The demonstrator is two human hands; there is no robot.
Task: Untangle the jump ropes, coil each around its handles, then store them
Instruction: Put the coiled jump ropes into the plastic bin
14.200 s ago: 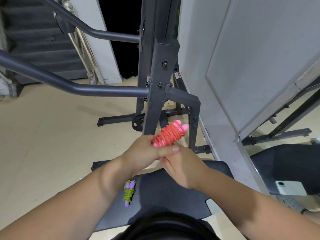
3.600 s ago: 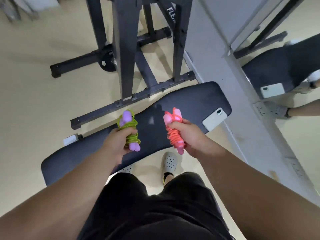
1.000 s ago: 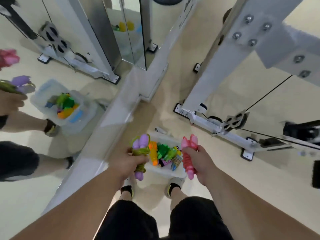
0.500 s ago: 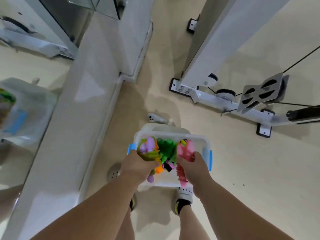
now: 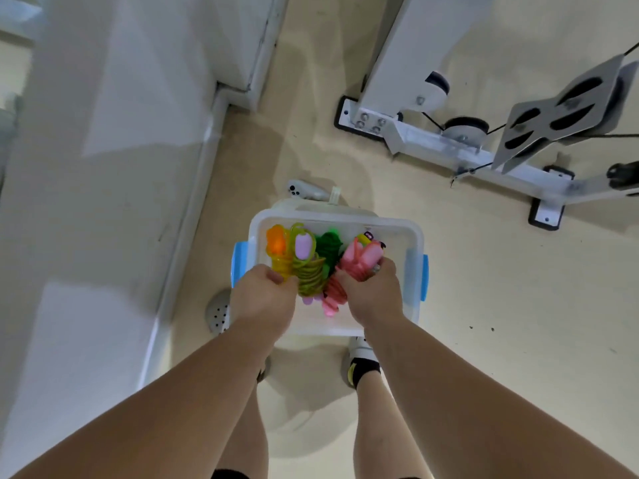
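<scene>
1. Yellow-green cord, wound in close rings round two lilac handles, is what my left hand (image 5: 264, 299) holds. My fingers are curled round the lower end of this green rope (image 5: 307, 271), which sits over the left half of the bin (image 5: 415, 236).
2. My right hand (image 5: 371, 292) grips the pink rope (image 5: 359, 261) the same way. Its coral cord is wrapped over pale pink handles, and it sits over the right half of the bin.
3. The bin is milky, smooth plastic with rounded corners and blue clips (image 5: 423, 278) on its two sides. It stands on the beige floor (image 5: 501, 305) just ahead of my feet.
4. An orange bundle (image 5: 276, 243) and a dark green bundle (image 5: 328, 248) lie against the far wall inside. I cannot tell whether my two ropes touch them yet.
5. Both ropes look untangled and coiled, so I judge this to be the storing step, nearly at its end.
6. The next move calls for lowering both bundles into the gaps and opening my fingers only once each one rests on something.
7. The cord looks slick and springy. I would set the bundles down flat so that the loops do not slide off the rounded handle ends.
</scene>
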